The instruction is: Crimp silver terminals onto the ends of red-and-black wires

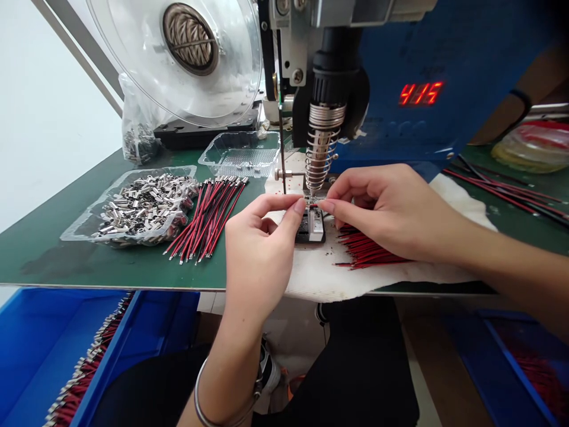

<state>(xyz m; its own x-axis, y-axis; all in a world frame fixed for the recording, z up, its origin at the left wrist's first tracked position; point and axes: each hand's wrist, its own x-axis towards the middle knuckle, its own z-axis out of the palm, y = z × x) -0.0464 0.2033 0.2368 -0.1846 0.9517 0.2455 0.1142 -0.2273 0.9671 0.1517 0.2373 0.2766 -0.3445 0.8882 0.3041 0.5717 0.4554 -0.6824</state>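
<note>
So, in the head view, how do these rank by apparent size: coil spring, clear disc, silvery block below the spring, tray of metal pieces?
Largest to smallest, as they look:
1. Clear disc
2. Tray of metal pieces
3. Coil spring
4. Silvery block

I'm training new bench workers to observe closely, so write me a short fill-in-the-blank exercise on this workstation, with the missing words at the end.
1. The glowing red digits on the blue machine read ____.
2. A silver-coloured metal bangle circles the person's ____ wrist.
3. Beneath the person's right hand, red-and-____ wires lie on a white cloth.
4. A clear plastic tray heaped with small silver-coloured metal pieces stands on the ____ tabletop.

Missing words: 415; left; black; green.
</note>
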